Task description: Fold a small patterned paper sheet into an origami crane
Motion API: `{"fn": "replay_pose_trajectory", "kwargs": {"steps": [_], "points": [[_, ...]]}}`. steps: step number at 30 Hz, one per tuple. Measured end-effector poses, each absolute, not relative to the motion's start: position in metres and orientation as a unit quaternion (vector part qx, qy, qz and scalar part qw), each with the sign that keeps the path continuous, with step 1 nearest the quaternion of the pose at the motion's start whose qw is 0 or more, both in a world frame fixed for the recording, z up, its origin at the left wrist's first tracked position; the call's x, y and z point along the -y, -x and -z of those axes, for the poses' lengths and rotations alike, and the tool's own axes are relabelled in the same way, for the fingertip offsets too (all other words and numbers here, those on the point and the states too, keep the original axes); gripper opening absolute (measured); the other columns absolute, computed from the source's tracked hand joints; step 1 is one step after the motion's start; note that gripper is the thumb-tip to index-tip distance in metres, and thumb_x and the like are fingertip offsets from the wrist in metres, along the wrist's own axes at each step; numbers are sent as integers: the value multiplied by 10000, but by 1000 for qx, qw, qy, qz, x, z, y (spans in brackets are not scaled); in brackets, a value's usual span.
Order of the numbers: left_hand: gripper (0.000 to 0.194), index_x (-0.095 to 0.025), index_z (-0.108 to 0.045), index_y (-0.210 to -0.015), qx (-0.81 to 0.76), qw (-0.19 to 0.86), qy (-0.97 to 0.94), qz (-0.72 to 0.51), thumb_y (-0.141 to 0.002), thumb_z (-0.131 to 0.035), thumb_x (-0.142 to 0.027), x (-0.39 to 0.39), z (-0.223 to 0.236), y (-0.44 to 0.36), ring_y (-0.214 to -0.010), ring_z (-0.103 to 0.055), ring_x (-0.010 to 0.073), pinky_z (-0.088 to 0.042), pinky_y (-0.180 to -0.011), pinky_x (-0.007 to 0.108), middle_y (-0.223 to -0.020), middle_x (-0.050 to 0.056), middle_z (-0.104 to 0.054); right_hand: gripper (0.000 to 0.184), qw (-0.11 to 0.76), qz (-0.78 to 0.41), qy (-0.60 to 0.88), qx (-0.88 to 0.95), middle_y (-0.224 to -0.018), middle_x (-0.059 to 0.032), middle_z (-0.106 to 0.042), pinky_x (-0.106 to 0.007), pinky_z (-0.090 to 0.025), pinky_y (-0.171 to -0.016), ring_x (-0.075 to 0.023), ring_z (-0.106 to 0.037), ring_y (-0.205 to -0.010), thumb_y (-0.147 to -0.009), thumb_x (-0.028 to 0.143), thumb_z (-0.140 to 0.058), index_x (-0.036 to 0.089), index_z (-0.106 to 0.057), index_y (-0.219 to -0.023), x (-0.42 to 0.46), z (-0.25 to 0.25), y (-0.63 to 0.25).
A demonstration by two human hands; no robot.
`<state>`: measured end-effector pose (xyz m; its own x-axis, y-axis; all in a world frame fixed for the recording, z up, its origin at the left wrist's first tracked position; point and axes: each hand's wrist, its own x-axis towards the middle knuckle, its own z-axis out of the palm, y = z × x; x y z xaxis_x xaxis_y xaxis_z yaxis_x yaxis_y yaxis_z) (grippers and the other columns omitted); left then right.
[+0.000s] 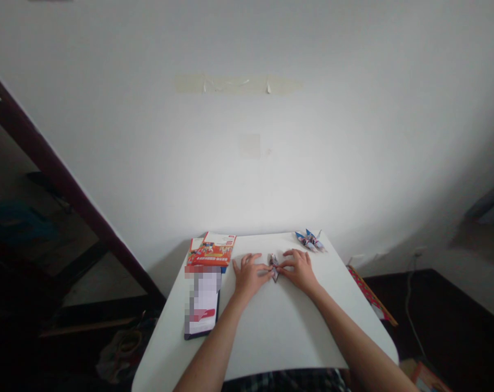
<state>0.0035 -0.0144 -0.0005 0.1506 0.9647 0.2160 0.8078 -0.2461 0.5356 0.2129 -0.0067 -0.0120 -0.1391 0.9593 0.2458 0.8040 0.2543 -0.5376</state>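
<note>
A small folded paper piece [274, 262], narrow and pointed at its near end, lies on the white table in front of me. My left hand [250, 275] grips its left side between thumb and forefinger, the other fingers spread out. From the right, my right hand [298, 269] pinches the same paper, its fingertips close to those of the left. The fingers partly cover the paper's middle. Toward the far right corner lie several pointed folded paper pieces [310, 240], blue and patterned, apart from both hands.
Red-and-white printed booklets [212, 249] lie at the table's far left. Nearer me is a phone-like device [203, 305] with a lit, blurred screen. The white table [283, 337] meets a pale wall [250, 185]. A dark-framed opening [73, 174] stands left; a cable [410, 310] hangs at right.
</note>
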Motion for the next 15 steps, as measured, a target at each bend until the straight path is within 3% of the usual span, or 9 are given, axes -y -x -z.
{"fn": "replay_pose_trajectory", "kwargs": {"steps": [4, 10, 15], "points": [[122, -397, -813, -896, -603, 152, -737, -264, -790, -778, -447, 15, -3, -6, -1414, -410, 331, -23, -1187, 745, -1415, -4, -631, 102, 299, -137, 592, 735, -1253, -43, -660, -615, -156, -1173, -296, -501, -1287, -842, 419, -731, 366, -807, -883, 2, 18, -214], [100, -395, -816, -857, -592, 163, -748, -253, -760, -817, -371, 19, -10, -9, -1417, -408, 336, -37, -1182, 747, -1424, -7, -624, 187, 346, -121, 624, 690, -1167, -66, -695, -455, -353, -1078, -273, -578, -1155, -841, 415, -703, 307, -811, -948, -8, 23, -213], [95, -415, -805, -842, -587, 171, -753, -242, -753, -823, -390, 19, -11, -9, -1442, -385, 332, -16, -1174, 764, -1441, -44, -605, 204, 321, -110, 636, 693, -1246, -56, -659, -449, -331, -1089, -291, -530, -1235, -844, 417, -696, 358, -806, -1006, -9, 20, -210]]}}
